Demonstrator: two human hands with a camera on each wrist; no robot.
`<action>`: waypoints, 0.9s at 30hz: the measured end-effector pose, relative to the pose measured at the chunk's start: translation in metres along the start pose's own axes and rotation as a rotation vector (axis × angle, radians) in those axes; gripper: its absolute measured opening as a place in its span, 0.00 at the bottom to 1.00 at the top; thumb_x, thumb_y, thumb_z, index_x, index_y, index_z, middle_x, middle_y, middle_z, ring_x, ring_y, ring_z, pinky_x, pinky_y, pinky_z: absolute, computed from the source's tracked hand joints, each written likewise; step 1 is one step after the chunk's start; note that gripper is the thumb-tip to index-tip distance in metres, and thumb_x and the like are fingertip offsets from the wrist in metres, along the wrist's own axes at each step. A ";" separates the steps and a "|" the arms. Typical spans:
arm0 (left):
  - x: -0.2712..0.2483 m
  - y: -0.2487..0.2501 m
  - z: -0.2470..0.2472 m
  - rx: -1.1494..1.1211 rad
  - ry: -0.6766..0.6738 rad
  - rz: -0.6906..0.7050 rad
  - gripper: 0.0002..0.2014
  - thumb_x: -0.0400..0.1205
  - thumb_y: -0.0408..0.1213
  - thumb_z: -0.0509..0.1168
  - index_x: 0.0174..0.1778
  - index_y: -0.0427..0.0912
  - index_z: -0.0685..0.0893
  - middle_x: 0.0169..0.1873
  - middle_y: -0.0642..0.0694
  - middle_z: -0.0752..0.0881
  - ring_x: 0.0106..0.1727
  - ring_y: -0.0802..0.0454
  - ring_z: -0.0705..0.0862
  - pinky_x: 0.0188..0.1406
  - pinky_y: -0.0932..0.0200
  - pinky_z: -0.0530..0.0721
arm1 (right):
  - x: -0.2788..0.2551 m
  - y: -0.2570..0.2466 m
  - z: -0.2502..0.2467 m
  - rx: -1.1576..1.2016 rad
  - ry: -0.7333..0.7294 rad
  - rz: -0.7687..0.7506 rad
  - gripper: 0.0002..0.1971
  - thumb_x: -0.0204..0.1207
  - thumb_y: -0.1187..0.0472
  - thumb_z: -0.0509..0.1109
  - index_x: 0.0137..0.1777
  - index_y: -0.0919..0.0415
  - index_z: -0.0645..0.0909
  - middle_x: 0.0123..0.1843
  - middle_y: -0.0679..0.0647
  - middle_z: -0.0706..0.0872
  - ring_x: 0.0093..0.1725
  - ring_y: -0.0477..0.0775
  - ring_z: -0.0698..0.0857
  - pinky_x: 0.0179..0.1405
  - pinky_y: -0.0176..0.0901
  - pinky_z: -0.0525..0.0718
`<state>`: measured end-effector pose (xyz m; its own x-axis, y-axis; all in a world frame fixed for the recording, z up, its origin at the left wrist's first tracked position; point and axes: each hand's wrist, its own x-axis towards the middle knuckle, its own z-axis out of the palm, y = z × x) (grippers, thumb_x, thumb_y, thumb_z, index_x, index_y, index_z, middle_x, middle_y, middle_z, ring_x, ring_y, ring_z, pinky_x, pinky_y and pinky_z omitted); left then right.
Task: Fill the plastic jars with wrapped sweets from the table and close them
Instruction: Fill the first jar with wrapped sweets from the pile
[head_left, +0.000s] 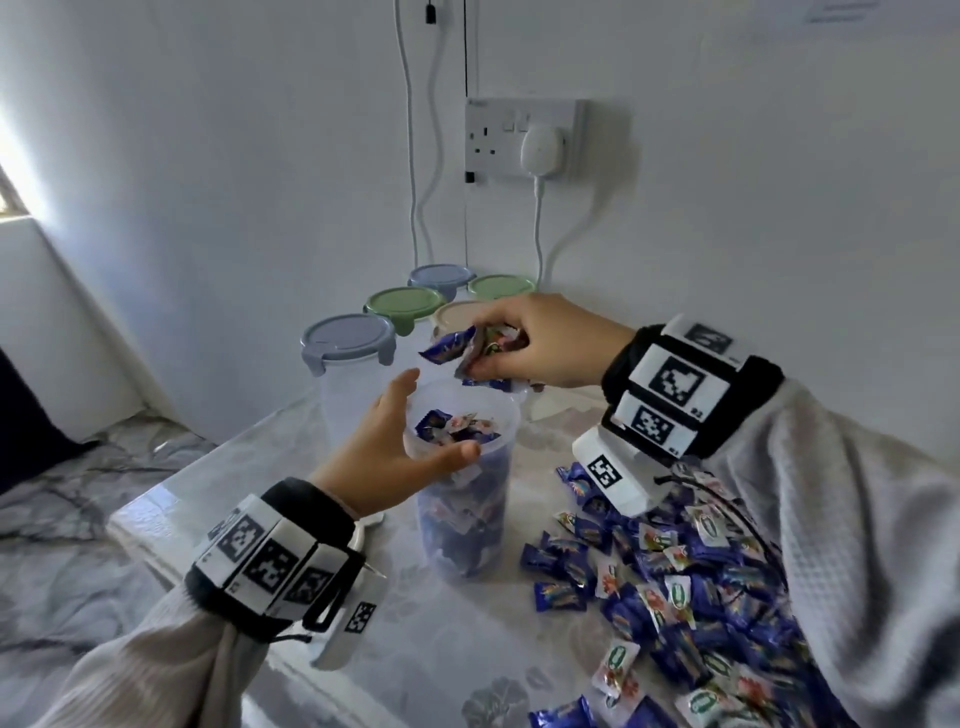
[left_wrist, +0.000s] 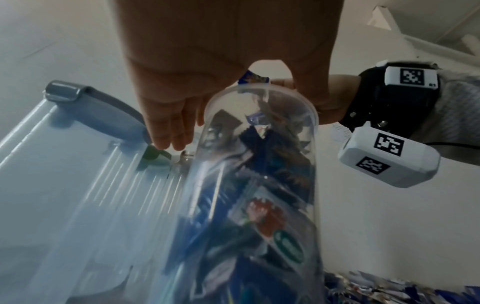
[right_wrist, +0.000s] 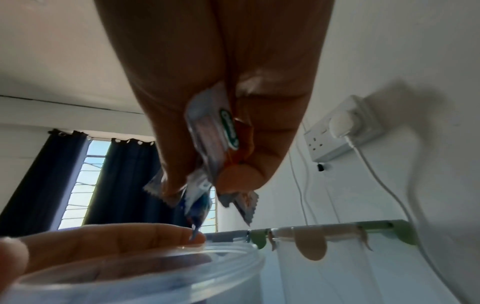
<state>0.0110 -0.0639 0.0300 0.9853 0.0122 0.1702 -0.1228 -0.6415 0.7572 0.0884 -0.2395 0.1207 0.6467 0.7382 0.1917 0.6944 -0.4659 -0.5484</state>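
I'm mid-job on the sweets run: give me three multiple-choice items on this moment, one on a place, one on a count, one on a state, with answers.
1. Where does the loose pile of sweets lie relative to the open jar?
A. to its right
B. to its left
C. behind it, against the wall

2. How many lidded jars stand behind the open jar?
A. two
B. five
C. eight

3. What is the right hand doing?
A. resting flat on the table
B. pressing a lid shut
C. holding a bunch of sweets above the jar's mouth

Answers: 1 A, the pile spreads over the table under the right forearm. 2 B, the head view shows two blue lids, two green and one beige. 3 C, its fingers pinch wrappers over the rim while the left hand cups the jar's top.
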 end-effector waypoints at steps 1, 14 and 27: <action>-0.001 -0.001 0.002 -0.053 0.001 0.019 0.69 0.41 0.85 0.58 0.78 0.51 0.57 0.71 0.61 0.68 0.71 0.64 0.67 0.66 0.71 0.65 | 0.006 -0.003 0.004 -0.032 -0.043 0.006 0.11 0.72 0.60 0.77 0.53 0.55 0.85 0.40 0.40 0.81 0.36 0.40 0.82 0.32 0.35 0.85; -0.003 -0.013 0.015 -0.269 0.056 0.029 0.66 0.46 0.79 0.67 0.78 0.51 0.57 0.75 0.49 0.70 0.74 0.59 0.68 0.69 0.62 0.69 | 0.011 -0.003 0.014 -0.052 -0.118 0.016 0.17 0.78 0.51 0.70 0.66 0.50 0.78 0.58 0.49 0.83 0.51 0.42 0.83 0.57 0.37 0.82; -0.002 -0.017 0.019 -0.309 0.074 0.013 0.66 0.44 0.80 0.67 0.77 0.51 0.58 0.72 0.52 0.71 0.74 0.57 0.71 0.65 0.66 0.69 | 0.010 0.009 0.035 -0.105 -0.283 0.018 0.13 0.72 0.63 0.76 0.57 0.55 0.89 0.50 0.49 0.92 0.41 0.34 0.84 0.43 0.18 0.77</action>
<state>0.0135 -0.0674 0.0045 0.9735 0.0691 0.2178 -0.1764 -0.3784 0.9087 0.0894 -0.2192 0.0892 0.5557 0.8292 -0.0598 0.7220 -0.5170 -0.4598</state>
